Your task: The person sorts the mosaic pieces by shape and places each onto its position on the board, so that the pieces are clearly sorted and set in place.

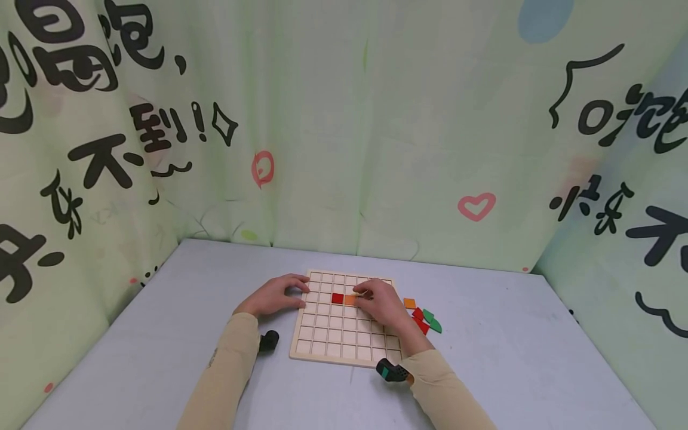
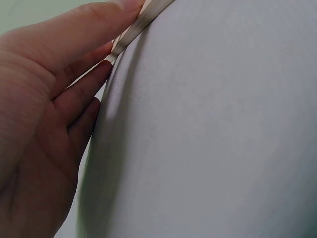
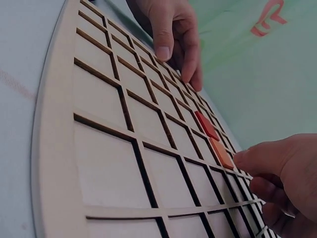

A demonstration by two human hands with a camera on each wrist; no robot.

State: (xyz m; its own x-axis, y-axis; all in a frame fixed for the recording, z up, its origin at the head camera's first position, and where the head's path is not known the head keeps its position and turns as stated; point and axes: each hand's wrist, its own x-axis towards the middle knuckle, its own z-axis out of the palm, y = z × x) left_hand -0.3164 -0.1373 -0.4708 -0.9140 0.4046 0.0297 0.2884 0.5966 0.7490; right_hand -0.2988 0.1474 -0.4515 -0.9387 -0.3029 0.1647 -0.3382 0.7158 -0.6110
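A wooden grid board (image 1: pixel 334 339) lies on the table, with a red square (image 1: pixel 337 298) and an orange square (image 1: pixel 350 300) side by side in its cells. My left hand (image 1: pixel 277 296) touches the board's left edge with thumb and fingertips, fingers fairly straight; the left wrist view shows this hand (image 2: pixel 59 84) at the rim. Just right of the orange square, my right hand (image 1: pixel 383 303) pinches a small yellow piece (image 1: pixel 356 293), mostly hidden by the fingers. In the right wrist view its thumb (image 3: pixel 247 157) is beside the orange square (image 3: pixel 222 152).
Right of the board lie loose pieces: an orange square (image 1: pixel 409 303), red pieces (image 1: pixel 421 324) and green pieces (image 1: pixel 435 326). Printed curtains (image 1: pixel 365 131) stand behind the table (image 1: pixel 494 358) and at both sides.
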